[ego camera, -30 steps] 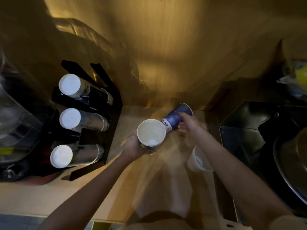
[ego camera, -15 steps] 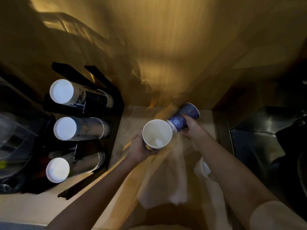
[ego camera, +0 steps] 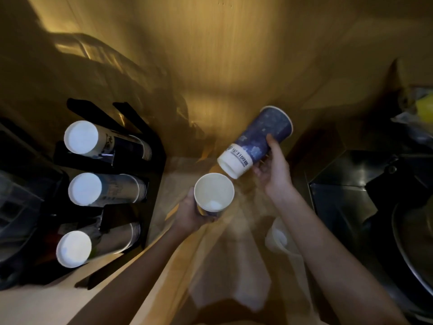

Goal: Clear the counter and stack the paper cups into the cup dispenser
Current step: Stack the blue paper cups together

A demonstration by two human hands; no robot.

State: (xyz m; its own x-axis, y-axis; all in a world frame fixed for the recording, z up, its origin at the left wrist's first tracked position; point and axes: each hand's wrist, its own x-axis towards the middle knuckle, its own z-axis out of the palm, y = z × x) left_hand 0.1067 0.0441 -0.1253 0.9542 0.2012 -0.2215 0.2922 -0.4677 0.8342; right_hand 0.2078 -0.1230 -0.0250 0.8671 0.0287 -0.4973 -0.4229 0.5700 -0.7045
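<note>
My left hand grips an upright paper cup with its white inside facing me. My right hand holds a blue patterned paper cup tilted, its white base pointing down-left and almost touching the rim of the upright cup. At the left stands the black cup dispenser with three horizontal stacks of cups, top stack, middle stack and bottom stack, bases toward me.
A pale cup stands on the wooden counter under my right forearm. A dark sink and a metal bowl rim lie to the right. A wooden wall rises behind the counter.
My right hand has lifted the blue cup up and to the right, off the counter corner, so its base now hangs just above the upright cup's rim. My left hand stays about where it was.
</note>
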